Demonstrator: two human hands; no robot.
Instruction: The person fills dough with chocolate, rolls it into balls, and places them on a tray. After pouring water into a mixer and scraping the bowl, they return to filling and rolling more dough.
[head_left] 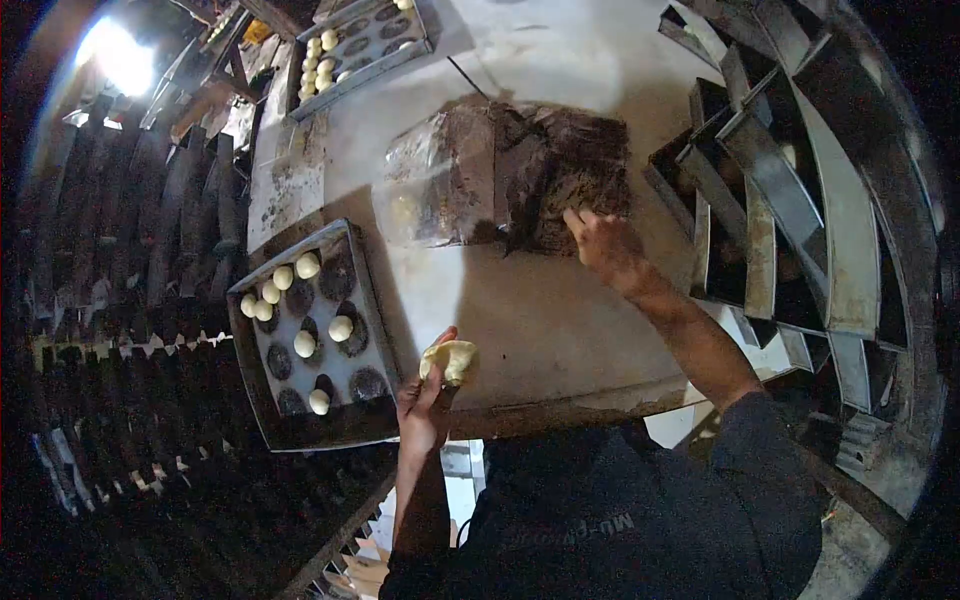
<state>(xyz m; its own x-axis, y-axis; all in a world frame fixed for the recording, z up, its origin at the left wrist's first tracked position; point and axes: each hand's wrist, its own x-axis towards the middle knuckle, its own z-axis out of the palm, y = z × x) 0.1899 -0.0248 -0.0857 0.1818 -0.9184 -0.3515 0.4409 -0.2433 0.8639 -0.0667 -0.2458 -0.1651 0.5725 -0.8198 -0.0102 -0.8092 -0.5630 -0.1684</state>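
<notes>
My left hand (422, 408) holds a flattened, cupped piece of pale dough (452, 362) above the front edge of the table. Over at the dark brown filling (580, 180), my right hand (608, 250) reaches in with its fingers stretched out and slightly apart at the near right part of the mass. No lump of filling can be made out between those fingers. The filling lies on a sheet of clear plastic (425, 215), which wraps its left part. Left of my left hand, a metal tray (374, 310) carries several round dough balls (341, 328) on dark round spots.
A second tray (415, 50) with dough balls stands at the far left of the pale table (560, 330). Stacked metal pans (770, 160) crowd the right side. Dark slatted racks (120, 200) line the left, beneath a bright light (118, 55).
</notes>
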